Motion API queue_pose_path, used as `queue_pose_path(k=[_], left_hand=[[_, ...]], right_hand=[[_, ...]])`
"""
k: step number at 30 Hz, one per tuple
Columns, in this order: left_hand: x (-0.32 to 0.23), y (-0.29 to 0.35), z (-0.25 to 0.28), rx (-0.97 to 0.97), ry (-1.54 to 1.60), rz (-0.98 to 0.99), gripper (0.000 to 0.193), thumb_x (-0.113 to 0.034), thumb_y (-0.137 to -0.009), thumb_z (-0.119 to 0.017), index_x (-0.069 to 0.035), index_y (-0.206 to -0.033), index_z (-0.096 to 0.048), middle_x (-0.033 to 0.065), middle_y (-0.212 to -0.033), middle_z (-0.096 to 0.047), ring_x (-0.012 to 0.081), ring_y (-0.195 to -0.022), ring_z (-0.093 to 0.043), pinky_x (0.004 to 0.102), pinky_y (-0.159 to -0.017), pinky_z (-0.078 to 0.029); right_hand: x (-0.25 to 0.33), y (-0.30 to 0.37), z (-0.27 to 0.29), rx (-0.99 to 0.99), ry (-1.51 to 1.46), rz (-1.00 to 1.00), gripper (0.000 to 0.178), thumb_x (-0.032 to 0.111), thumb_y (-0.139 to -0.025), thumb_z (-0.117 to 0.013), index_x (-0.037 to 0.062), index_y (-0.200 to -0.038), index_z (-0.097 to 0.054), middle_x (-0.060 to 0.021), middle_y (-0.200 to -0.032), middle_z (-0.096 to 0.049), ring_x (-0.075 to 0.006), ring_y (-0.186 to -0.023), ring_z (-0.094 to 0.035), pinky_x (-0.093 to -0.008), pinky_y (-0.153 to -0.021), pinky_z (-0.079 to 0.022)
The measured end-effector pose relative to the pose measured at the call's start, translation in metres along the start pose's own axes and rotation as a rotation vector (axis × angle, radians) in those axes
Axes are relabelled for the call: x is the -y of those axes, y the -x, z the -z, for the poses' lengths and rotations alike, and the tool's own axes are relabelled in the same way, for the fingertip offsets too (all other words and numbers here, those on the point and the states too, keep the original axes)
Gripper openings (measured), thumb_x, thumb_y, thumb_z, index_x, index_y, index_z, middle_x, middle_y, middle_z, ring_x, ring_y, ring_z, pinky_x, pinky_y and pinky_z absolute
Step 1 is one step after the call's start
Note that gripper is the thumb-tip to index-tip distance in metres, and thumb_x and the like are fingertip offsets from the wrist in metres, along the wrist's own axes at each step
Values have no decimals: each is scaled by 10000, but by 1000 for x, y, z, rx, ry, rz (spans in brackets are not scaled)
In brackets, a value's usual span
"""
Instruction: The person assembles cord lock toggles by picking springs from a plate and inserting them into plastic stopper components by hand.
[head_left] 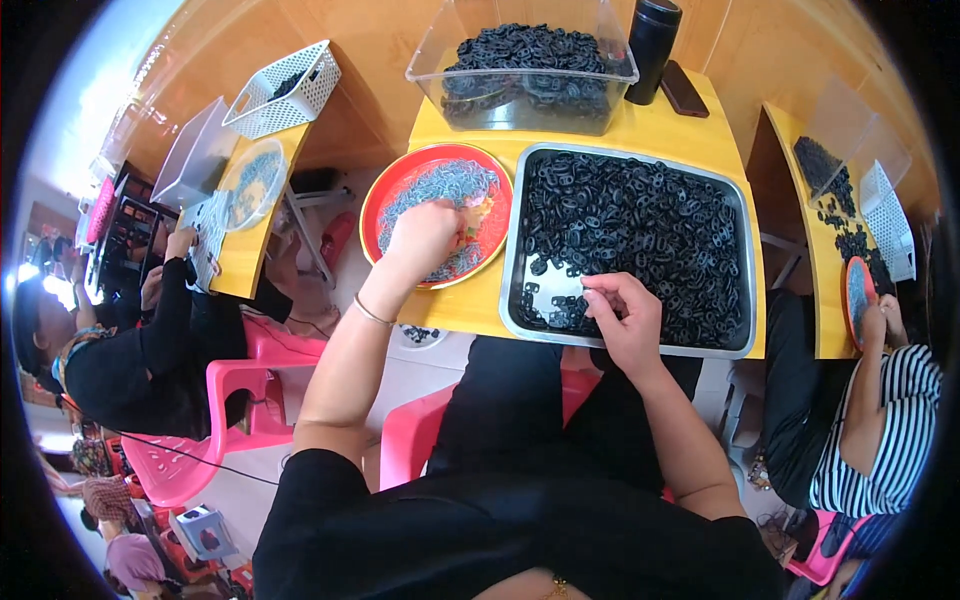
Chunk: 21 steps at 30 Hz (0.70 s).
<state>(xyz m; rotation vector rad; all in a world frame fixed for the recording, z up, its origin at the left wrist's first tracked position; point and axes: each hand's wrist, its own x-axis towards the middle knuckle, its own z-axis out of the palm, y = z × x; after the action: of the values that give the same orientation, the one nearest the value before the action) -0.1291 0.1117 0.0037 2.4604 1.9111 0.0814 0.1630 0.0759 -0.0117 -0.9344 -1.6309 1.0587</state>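
Observation:
A round red plate [376, 216] with a yellow rim holds a heap of small silvery-blue metal pieces [440, 190], too fine to name. My left hand [428, 238] is over this plate, its fingers bent down among the pieces, and what they grip is hidden. To the right stands a shallow metal tray [508, 268] full of small black plastic pieces [640, 215] with holes through them. At the tray's near edge, my right hand [630, 318] has thumb and forefinger pinched together beside a bare patch of tray bottom. Whatever lies in that pinch is too small to make out.
Behind the tray, a clear plastic bin [520, 112] holds more black pieces. A black bottle [653, 50] and a dark phone [684, 90] stand beside it on the yellow table [580, 140]. Co-workers sit at tables left and right, near white baskets [262, 112]. Pink chairs [215, 400] stand around.

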Motion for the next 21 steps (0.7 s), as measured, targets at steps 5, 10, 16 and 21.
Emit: queue_pose_path(k=[5,10,16,21], left_hand=[[-6,-2,-9,-145,-114,10,72,-135,-703,-631,-66,-688,-642,122,-766,-601,304,-717,-615,412,-635,-504],[-25,-8,19,-162,241,112,42,-44,-706,-620,-9,-712,-597,130,-799,-628,267,-732,-638,338,-679,-530],[-85,-10,3,-276,1677,64,90,-9,-827,-595,-38,-900,-551,40,-837,-658,63,-717,-587,193,-618,-463],[-104,-1,-14,-271,1901,117,95,-1,-823,-634,-28,-898,-582,26,-788,-643,44,-670,-569,164,-605,-446]], right_hand=[[1,0,0,3,0,6,125,13,-807,-618,14,-928,-646,-68,-781,-610,-112,-632,-605,-222,-572,-472],[-2,0,0,-3,-27,9,116,6,-813,-610,3,-925,-642,-70,-784,-608,-110,-634,-609,-217,-576,-474],[3,-2,-3,-22,19,-2,115,-4,-817,-604,7,-924,-645,-70,-806,-603,-111,-654,-615,-214,-574,-468],[10,-10,-6,120,283,81,102,29,-803,-613,30,-902,-637,-85,-828,-607,-193,-711,-624,-281,-617,-482]])
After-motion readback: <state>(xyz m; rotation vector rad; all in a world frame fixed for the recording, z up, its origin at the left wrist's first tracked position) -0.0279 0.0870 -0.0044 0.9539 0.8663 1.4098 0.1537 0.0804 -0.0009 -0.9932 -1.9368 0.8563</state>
